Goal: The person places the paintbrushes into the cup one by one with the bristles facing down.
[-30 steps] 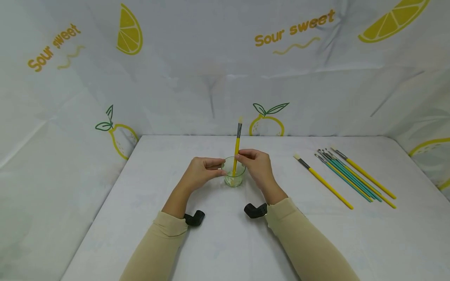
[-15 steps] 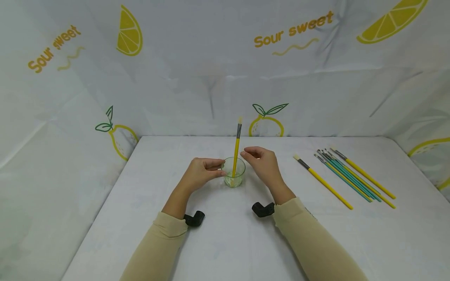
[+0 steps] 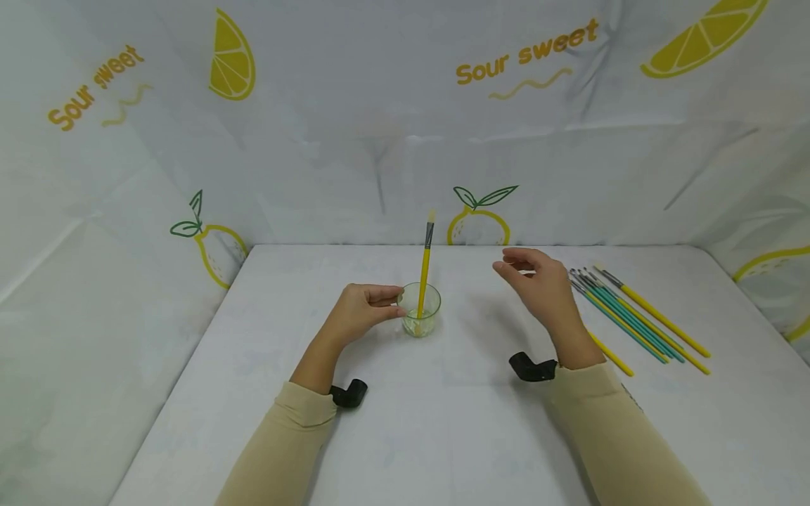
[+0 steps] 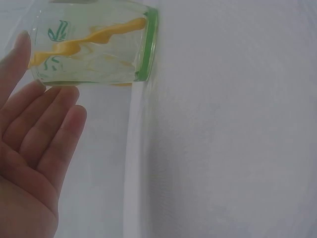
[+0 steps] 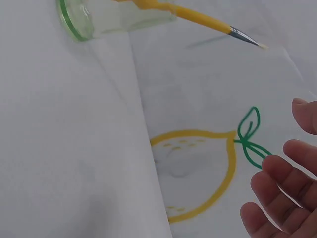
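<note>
In the head view, my left hand (image 3: 356, 313) holds a clear glass (image 3: 430, 320) at its rim, thumb and fingertips on its left side. The left wrist view shows the glass (image 4: 99, 44) with its green-tinted base and the thumb and fingers at the rim. A yellow-handled paintbrush (image 3: 425, 270) stands in the glass, bristles up and leaning slightly right. My right hand (image 3: 541, 288) hovers over the table between the glass and several paintbrushes, fingers loosely bent and holding nothing. A lone yellow paintbrush (image 3: 612, 355) lies partly hidden behind that hand and wrist.
On the right of the white-covered table (image 3: 392, 436) lies a group of thin teal and yellow paintbrushes (image 3: 633, 320), bristles toward the back. One thicker yellow paintbrush (image 3: 664, 313) lies along their right side. Behind the table hangs a lemon-printed sheet (image 3: 342, 176).
My right hand has let go of the paintbrush in the glass and moved right, toward the brushes on the table. The left hand stays at the glass.
</note>
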Available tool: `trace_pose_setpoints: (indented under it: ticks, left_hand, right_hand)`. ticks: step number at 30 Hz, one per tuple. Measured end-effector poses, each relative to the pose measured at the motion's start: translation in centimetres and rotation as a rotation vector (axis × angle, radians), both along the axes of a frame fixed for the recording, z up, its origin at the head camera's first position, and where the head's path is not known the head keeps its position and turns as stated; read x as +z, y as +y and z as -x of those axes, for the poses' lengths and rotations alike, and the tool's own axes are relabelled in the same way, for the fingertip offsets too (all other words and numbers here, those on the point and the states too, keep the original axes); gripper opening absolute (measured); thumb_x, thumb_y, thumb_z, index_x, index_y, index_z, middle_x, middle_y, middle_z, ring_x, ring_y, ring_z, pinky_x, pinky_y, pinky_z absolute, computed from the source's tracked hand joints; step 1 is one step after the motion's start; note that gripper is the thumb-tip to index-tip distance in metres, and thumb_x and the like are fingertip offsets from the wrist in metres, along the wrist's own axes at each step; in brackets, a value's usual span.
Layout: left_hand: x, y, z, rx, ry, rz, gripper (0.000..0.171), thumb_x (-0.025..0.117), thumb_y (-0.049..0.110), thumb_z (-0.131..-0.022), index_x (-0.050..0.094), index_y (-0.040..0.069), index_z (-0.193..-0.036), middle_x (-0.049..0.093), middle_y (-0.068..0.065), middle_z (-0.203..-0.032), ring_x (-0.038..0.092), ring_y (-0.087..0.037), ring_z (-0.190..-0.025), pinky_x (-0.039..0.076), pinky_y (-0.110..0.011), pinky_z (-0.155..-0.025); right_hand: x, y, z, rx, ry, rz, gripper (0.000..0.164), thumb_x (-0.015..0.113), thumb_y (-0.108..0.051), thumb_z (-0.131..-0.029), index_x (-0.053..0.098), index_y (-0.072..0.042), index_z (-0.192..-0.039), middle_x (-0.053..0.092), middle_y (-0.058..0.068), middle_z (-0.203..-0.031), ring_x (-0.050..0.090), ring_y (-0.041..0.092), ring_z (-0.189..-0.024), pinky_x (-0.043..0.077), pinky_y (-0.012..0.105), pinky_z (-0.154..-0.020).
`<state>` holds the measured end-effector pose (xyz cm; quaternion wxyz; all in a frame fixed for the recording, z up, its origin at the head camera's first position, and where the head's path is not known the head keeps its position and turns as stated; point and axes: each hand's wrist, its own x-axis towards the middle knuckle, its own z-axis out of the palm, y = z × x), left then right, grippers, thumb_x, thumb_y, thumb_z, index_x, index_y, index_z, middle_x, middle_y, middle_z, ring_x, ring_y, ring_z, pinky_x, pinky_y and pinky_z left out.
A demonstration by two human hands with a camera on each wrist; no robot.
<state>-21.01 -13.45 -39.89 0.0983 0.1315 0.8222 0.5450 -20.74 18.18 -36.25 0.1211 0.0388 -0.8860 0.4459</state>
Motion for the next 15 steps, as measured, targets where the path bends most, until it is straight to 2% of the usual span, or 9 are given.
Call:
trace_pose_setpoints:
  ticks: [3,9,12,15]
  left_hand:
    - [0.0,0.1,0.0,0.003,-0.012,-0.018,0.061,0.08,0.041,-0.071,0.065,0.009,-0.121,0.066,0.0,-0.119,0.062,-0.009,-0.108,0.054,-0.026,-0.086]
    - [0.0,0.0,0.0,0.009,-0.001,0.006,0.058,0.08,0.042,-0.07,0.067,0.013,-0.119,0.068,0.004,-0.115,0.064,-0.009,-0.105,0.053,-0.028,-0.088]
    - [0.1,0.0,-0.1,0.015,-0.003,0.015,0.058,0.08,0.042,-0.07,0.067,0.015,-0.119,0.068,0.004,-0.114,0.064,-0.008,-0.103,0.053,-0.03,-0.089]
    - [0.2,0.0,-0.1,0.014,-0.011,0.018,0.059,0.08,0.043,-0.07,0.066,0.015,-0.119,0.068,0.004,-0.114,0.064,-0.008,-0.103,0.052,-0.033,-0.091]
  right_hand:
    - [0.5,1.8,-0.6,-0.049,0.01,-0.009,0.055,0.059,-0.056,-0.085,0.061,-0.016,-0.123,0.062,0.002,-0.116,0.056,0.017,-0.106,0.051,0.037,-0.088]
    - [0.5,4.8,-1.7,-0.12,0.028,-0.035,0.051,0.059,-0.051,-0.087,0.061,-0.015,-0.123,0.062,0.002,-0.116,0.053,0.003,-0.097,0.044,0.016,-0.079]
    - [0.4,6.0,-2.0,-0.149,0.016,-0.051,0.052,0.059,-0.052,-0.087,0.061,-0.015,-0.123,0.063,0.003,-0.116,0.051,-0.002,-0.093,0.042,0.016,-0.077]
    - [0.4,6.9,-2.1,-0.169,-0.02,-0.072,0.055,0.057,-0.055,-0.087,0.061,-0.016,-0.125,0.062,0.004,-0.116,0.052,0.003,-0.096,0.042,0.022,-0.077]
